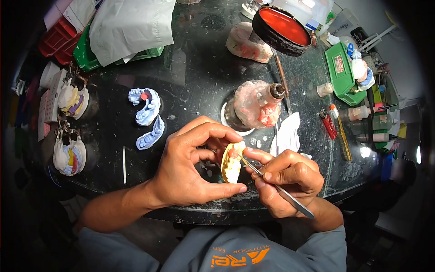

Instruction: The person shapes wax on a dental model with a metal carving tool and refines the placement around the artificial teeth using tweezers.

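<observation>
My left hand (183, 158) holds a small yellow dental cast (232, 170) on edge, with the thumb below and the fingers above. A pinkish patch shows on the cast's upper part. Held like a pen in my right hand (297, 179) is a slim metal dental carver (290, 199). Its thin tip is at the cast's right side; whether it touches cannot be told. My right index finger reaches out toward the cast. Just beyond my hands stands a wax-spattered spirit lamp (256, 102), with no flame visible.
A round pan of red wax (283, 25) stands at the back. Blue-grey dental casts (152, 109) lie left of the lamp. Mounted casts (70, 158) line the left edge. White tissue (287, 131), a red lighter (328, 125) and a green bin (340, 68) are on the right.
</observation>
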